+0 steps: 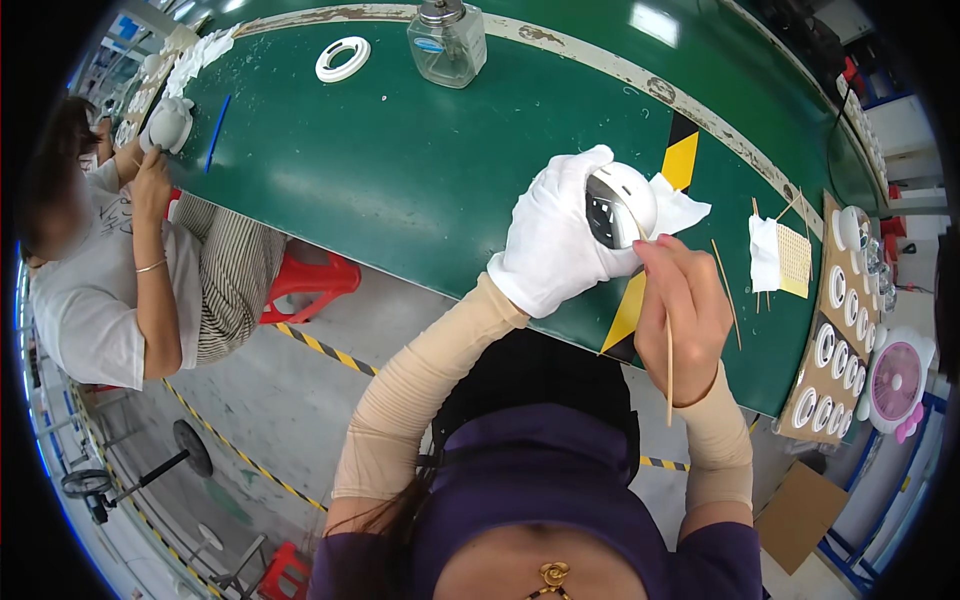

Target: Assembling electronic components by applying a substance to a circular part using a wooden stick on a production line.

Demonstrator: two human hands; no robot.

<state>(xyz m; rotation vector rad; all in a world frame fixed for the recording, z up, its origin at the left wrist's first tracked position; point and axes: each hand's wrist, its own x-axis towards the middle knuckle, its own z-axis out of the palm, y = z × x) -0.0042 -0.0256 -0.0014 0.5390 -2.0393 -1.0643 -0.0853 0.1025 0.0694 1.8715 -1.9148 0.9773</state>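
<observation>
In my left hand point(548, 240), which wears a white glove, is a rounded white housing point(636, 190) with a glossy dark window point(603, 212). The gloved fingers wrap round its left side and underside. My bare right hand point(685, 305) pinches a thin wooden stick point(669, 372); its upper end reaches the right edge of the housing, and its lower end sticks out below my fingers. Just right of the housing shows a crumpled white cloth point(682, 206), partly hidden behind it. Both hands are over the green table's near edge.
Wooden sticks point(726, 295), a white cloth point(764, 254) and a yellowish pad point(795, 258) lie to the right. Beyond stands cardboard point(812, 375) bearing several white rings. A glass bottle point(447, 55) and white ring point(343, 60) sit far back. At left, a co-worker point(110, 270) handles a white part.
</observation>
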